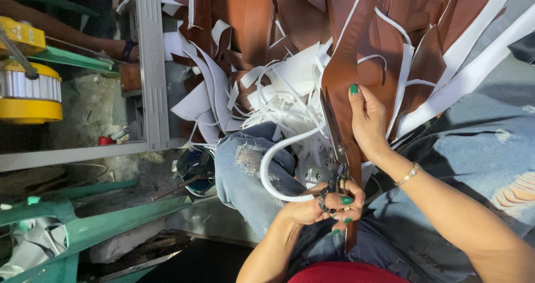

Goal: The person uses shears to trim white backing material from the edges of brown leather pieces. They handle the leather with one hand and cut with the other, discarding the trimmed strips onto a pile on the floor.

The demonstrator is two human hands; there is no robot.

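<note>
My left hand (326, 206) grips the handles of dark metal scissors (334, 141), whose blades point up along the edge of a long brown leather strip (348, 65). My right hand (366, 121), with green nails and a thin bracelet on the wrist, pinches that strip just right of the blades. A narrow white trimmed strip (267, 171) curls away to the left of the scissors, over my left knee. The work sits above my lap, on blue ripped jeans (479, 143).
A heap of brown leather pieces (251, 21) and white offcuts (278, 93) lies beyond my knees. A grey metal frame (150, 65) stands at the left, with a yellow machine part (28, 88) and green plastic furniture (100, 227) beside it.
</note>
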